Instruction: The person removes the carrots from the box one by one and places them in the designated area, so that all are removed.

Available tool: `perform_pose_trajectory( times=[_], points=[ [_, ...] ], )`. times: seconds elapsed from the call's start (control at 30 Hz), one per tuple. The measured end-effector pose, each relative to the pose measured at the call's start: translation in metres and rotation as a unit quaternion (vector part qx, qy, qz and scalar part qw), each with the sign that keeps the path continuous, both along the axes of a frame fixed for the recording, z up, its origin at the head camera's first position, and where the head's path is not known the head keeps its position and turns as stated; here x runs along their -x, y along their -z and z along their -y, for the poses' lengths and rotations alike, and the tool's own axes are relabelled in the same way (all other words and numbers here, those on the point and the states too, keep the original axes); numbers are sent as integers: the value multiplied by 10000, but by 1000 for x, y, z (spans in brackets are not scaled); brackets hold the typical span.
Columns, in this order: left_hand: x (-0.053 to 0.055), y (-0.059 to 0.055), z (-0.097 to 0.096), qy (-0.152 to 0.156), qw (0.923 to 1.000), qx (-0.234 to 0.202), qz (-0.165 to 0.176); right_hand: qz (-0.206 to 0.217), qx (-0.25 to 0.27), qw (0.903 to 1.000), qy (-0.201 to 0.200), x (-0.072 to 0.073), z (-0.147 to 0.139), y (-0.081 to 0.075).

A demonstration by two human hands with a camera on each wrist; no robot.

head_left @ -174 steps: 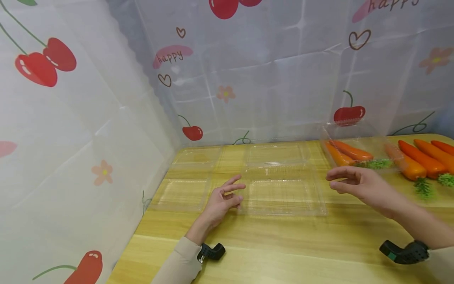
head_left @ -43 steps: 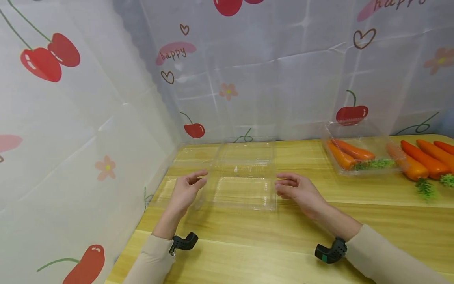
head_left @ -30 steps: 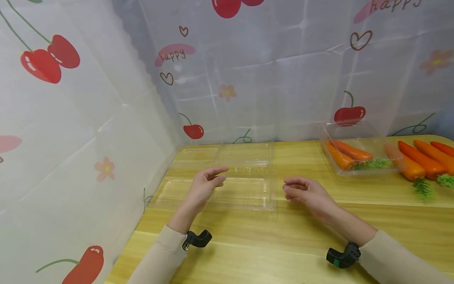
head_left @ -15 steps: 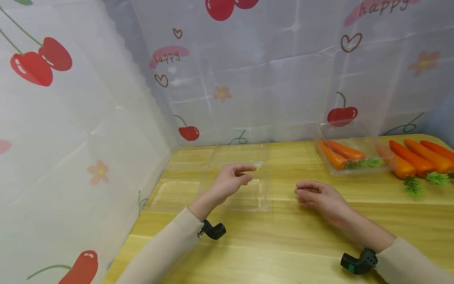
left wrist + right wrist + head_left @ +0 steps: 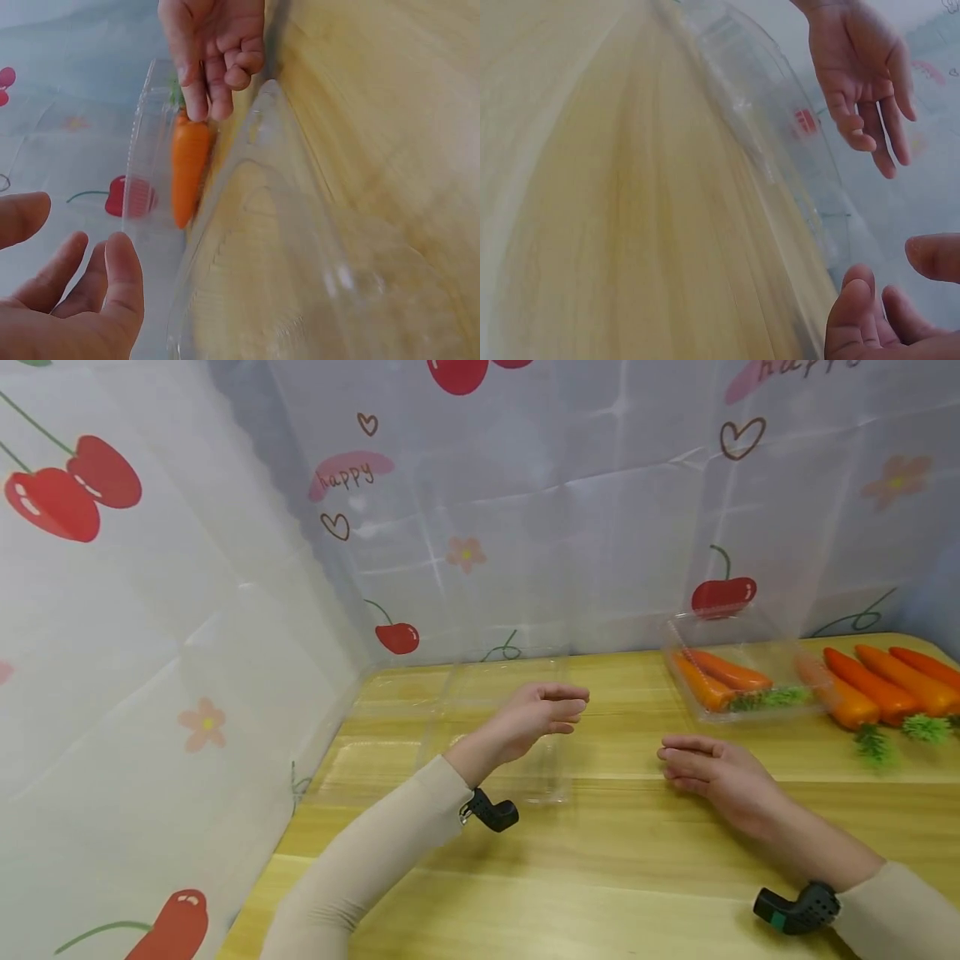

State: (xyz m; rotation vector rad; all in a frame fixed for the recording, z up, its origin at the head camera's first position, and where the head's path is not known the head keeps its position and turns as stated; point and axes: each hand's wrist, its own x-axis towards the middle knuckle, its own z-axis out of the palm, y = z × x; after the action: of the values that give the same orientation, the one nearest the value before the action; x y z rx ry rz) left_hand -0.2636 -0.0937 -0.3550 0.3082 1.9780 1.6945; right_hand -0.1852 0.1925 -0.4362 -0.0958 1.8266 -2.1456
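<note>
While both grips (image 5: pixel 543 714) (image 5: pixel 708 768) slack, empty: carrots (image 5: pixel 720 677) inside far clear box (image 5: pixel 780 714), near box (image 5: pixel 551 777) empty.

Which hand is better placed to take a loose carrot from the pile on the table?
The right hand, probably. It lies empty on the table, nearer the loose carrots. The left hand hovers over the empty clear box, farther away.

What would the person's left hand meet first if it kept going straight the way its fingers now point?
The left hand points rightward over the table, above the empty clear box. Straight on, the first thing is probably the clear box holding carrots. The right hand sits nearer the person, likely off that line; depth is unclear.
</note>
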Motion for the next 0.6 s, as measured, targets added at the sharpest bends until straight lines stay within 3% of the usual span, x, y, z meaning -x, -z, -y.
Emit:
perform_pose_trajectory(
  times=[0.27,0.6],
  points=[
    [21,-2,-31,-81,9997,47,235,355,1009,9942,124,7,-25,3],
    [44,-3,-56,-469,9978,-254,392,342,1386,9897,55,13,-45,4]
  ],
)
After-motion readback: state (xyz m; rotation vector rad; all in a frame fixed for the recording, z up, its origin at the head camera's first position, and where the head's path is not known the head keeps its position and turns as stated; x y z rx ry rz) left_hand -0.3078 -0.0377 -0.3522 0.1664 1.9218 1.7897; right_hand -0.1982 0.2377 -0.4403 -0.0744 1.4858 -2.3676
